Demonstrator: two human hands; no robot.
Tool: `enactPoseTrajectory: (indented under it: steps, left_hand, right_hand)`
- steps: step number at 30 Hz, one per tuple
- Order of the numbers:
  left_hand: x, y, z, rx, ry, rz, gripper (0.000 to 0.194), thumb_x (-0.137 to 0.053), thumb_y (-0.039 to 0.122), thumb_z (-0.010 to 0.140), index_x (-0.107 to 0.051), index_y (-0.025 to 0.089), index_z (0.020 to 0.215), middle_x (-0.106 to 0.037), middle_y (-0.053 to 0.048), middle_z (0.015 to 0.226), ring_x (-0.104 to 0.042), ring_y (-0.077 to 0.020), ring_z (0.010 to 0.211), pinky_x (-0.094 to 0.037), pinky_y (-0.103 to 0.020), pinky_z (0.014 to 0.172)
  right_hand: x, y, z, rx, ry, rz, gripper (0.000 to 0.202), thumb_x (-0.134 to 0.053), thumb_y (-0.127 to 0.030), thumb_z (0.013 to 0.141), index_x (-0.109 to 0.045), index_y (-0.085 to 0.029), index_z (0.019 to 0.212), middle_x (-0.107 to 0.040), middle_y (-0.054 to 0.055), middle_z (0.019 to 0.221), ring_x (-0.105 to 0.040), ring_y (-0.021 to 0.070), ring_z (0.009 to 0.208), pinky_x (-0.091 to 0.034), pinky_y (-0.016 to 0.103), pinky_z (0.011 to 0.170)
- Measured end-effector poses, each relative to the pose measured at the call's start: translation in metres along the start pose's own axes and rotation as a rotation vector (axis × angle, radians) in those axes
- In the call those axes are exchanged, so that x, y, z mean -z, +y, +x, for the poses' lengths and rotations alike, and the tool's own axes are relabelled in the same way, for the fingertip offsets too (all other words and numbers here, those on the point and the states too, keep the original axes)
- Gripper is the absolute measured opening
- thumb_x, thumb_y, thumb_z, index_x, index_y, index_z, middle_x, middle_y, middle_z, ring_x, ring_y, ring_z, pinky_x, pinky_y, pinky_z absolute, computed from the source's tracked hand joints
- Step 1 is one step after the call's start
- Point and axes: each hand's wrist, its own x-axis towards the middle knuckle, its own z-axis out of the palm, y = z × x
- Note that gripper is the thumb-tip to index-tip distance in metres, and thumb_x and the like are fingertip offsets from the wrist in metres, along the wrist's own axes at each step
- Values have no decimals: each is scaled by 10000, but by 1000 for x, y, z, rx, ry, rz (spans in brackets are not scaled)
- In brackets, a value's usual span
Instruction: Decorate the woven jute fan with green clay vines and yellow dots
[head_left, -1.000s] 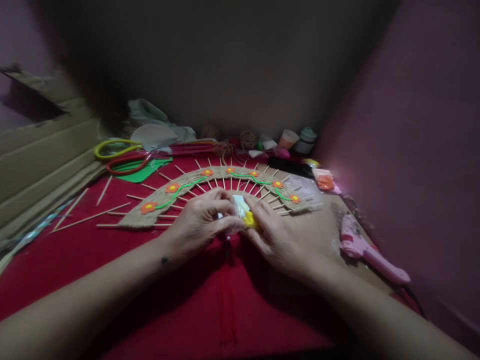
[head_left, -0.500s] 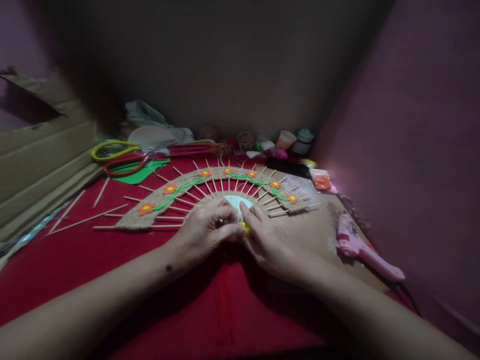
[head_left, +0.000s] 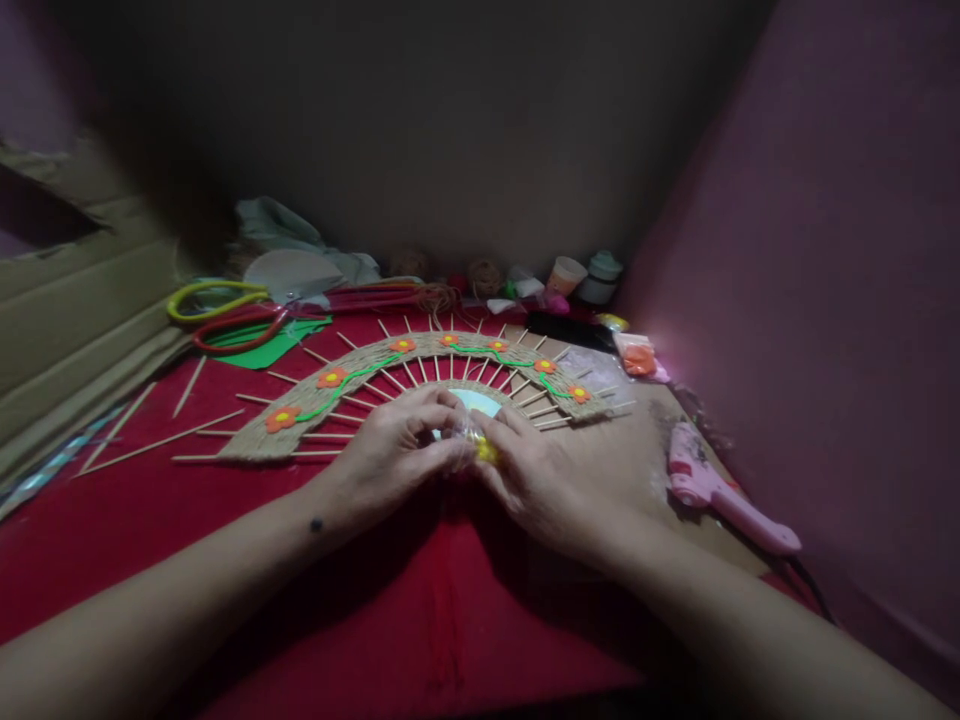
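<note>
Both hands grip a small clear plastic packet with soft yellow stuff (head_left: 486, 450) in it, possibly clay. My left hand (head_left: 397, 438) pinches the crinkled clear end between thumb and fingers. My right hand (head_left: 536, 478) is closed around the yellow end. Just behind them lies a fan-shaped piece (head_left: 360, 366) of thin sticks woven with twine, decorated with orange flowers and a green wavy line. A pale half-disc (head_left: 478, 401) at the fan's centre is partly hidden by my fingers.
A pink glue gun (head_left: 720, 495) rests on cardboard (head_left: 626, 455) at right. Scissors (head_left: 225, 318) with yellow and red handles lie on green sheets (head_left: 262, 348) at left, near loose sticks (head_left: 161, 442). Twine balls (head_left: 485, 277), a cup (head_left: 566, 274) and an orange packet (head_left: 639, 358) sit farther back.
My hands have drawn slightly apart, and more of the clear plastic and yellow contents shows between them. The whole view has shifted a little.
</note>
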Motion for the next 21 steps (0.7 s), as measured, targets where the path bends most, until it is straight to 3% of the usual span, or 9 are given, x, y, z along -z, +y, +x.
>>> enactPoseTrajectory:
  steps: [9, 16, 21]
  left_hand:
    - [-7, 1, -3, -25, 23, 107, 156, -575, 219, 794, -631, 158, 662, -539, -32, 832, -514, -149, 776, -436, -283, 717]
    - [-11, 7, -6, -20, 97, 143, 177, -557, 238, 802, -616, 170, 650, -526, -37, 912, -515, -159, 853, -454, -277, 743]
    - [1, 15, -3, 194, -43, -151, 164, -631, 253, 752, -626, 152, 623, -529, -70, 1138, -563, -204, 972, -497, -304, 787]
  right_hand:
    - [-8, 6, 0, 22, 9, -113, 307, -502, -181, 866, -527, -88, 1157, -541, 150, 1033, -547, 230, 878, -502, 410, 768]
    - [-11, 5, 1, 25, 5, -169, 162, -502, -174, 858, -578, -122, 992, -547, 105, 952, -533, 199, 825, -490, 366, 726]
    - [-6, 1, 1, 9, -16, -105, 113, -455, -183, 882, -565, -160, 874, -547, 73, 909, -522, 160, 747, -465, 324, 679]
